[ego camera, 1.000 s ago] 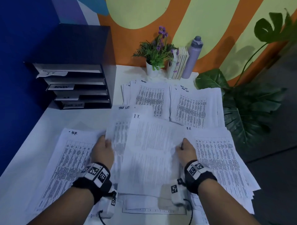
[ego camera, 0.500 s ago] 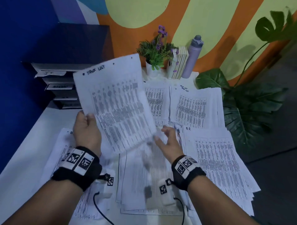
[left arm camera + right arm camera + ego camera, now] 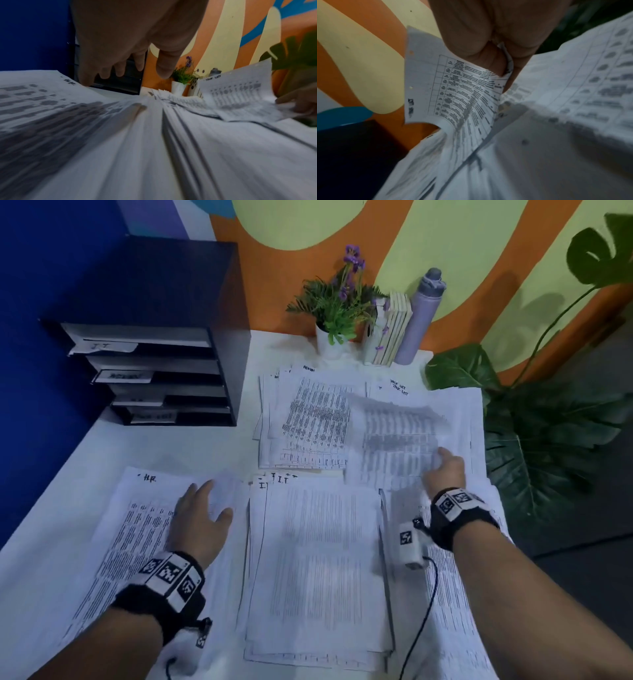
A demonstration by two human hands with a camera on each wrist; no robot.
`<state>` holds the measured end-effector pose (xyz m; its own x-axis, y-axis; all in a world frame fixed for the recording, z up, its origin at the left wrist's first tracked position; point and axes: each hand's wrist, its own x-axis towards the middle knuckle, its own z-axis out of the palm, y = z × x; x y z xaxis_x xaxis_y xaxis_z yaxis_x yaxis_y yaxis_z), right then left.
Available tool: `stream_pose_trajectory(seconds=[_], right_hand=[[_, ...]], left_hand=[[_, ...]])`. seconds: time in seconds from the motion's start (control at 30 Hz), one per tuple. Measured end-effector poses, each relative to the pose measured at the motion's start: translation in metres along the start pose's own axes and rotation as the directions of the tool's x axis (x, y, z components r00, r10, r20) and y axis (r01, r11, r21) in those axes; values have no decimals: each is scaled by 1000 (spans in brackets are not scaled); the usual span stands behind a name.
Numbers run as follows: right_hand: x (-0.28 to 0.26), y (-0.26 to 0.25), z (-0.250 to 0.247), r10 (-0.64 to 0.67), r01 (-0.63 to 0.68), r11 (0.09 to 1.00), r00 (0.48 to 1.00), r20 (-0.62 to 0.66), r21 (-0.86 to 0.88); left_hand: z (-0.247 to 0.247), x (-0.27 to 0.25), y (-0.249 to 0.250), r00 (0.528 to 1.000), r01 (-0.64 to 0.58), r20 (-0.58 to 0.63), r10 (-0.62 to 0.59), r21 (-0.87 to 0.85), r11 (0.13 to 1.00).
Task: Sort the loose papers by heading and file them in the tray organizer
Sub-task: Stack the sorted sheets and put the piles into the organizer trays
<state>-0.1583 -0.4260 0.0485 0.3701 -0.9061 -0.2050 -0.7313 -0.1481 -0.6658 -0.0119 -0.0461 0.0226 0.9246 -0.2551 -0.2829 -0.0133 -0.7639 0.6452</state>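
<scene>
Printed sheets lie in piles on the white table [image 3: 178, 446]: an H.R. pile [image 3: 137, 525] at the left, an I.T. pile [image 3: 318, 563] in the middle, an Admin pile [image 3: 308, 419] behind it and a Task List pile [image 3: 459, 419] at the back right. My right hand [image 3: 442, 470] pinches a Task List sheet [image 3: 397, 440] [image 3: 453, 86] [image 3: 240, 97] by its near corner, just above that back right pile. My left hand [image 3: 202, 508] hovers with straight fingers [image 3: 123, 66] over the H.R. pile and holds nothing. The black tray organizer [image 3: 164, 364] with labelled slots stands at the back left.
A potted purple flower [image 3: 339, 302], a few books [image 3: 390, 333] and a lilac bottle [image 3: 421, 313] stand along the back wall. A large leafy plant [image 3: 534, 433] crowds the table's right edge. Another paper pile [image 3: 455, 594] lies under my right forearm.
The Task List sheet passed from my left hand, which held it up, to my right hand, which carried it to the back right pile. My left hand dropped over the H.R. pile.
</scene>
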Motion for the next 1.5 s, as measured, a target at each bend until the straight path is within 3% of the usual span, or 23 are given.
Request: stream_pose_trajectory(seconds=[0.17, 0.27, 0.37, 0.43, 0.5, 0.57, 0.67, 0.8, 0.9, 1.0, 1.07, 1.2, 1.37, 1.5], right_hand=[[35, 9, -14, -3, 1, 981, 1000, -7, -195], [38, 3, -16, 24, -37, 937, 999, -42, -348], [25, -10, -4, -59, 1, 856, 994, -97, -518], [10, -21, 16, -143, 105, 865, 989, -42, -490], [-13, -34, 41, -222, 240, 909, 971, 90, -340], [-50, -46, 68, -281, 317, 941, 926, 250, -116], [-116, -59, 107, -264, 267, 962, 846, 463, 61], [-188, -64, 149, -185, 194, 978, 679, 710, 69], [-224, -69, 165, -131, 204, 979, 625, 770, 1], [-240, -70, 174, -105, 233, 971, 638, 763, -61], [-245, -71, 175, -134, 213, 977, 651, 747, -10], [-248, -69, 177, -161, 230, 973, 740, 654, -20], [-238, -63, 175, -110, 100, 994, 857, 504, 45], [-232, -56, 169, -45, -85, 970, 857, 513, 227]], left_hand=[[-5, 2, -42, 998, 66, -26, -61, 336, 939], [-14, -2, -65, 993, 117, -48, -107, 365, 923], [-28, -5, -82, 980, 197, -71, -184, 390, 900], [-38, -7, -90, 967, 255, -108, -231, 382, 888], [-48, -7, -97, 955, 297, -124, -270, 372, 879], [-59, -8, -105, 950, 312, -119, -289, 366, 876], [-71, -8, -115, 953, 303, -100, -286, 371, 878], [-79, -10, -128, 945, 318, -53, -322, 365, 875], [-84, -11, -134, 966, 253, -51, -252, 366, 896], [-83, -15, -141, 990, 127, 3, -140, 405, 906], [-79, -20, -143, 997, 35, 53, -64, 432, 901], [-72, -28, -139, 992, -97, 109, 61, 371, 923], [-77, -19, -137, 997, 15, 69, -18, 48, 999], [-91, -13, -124, 991, 105, 106, -83, -229, 968]])
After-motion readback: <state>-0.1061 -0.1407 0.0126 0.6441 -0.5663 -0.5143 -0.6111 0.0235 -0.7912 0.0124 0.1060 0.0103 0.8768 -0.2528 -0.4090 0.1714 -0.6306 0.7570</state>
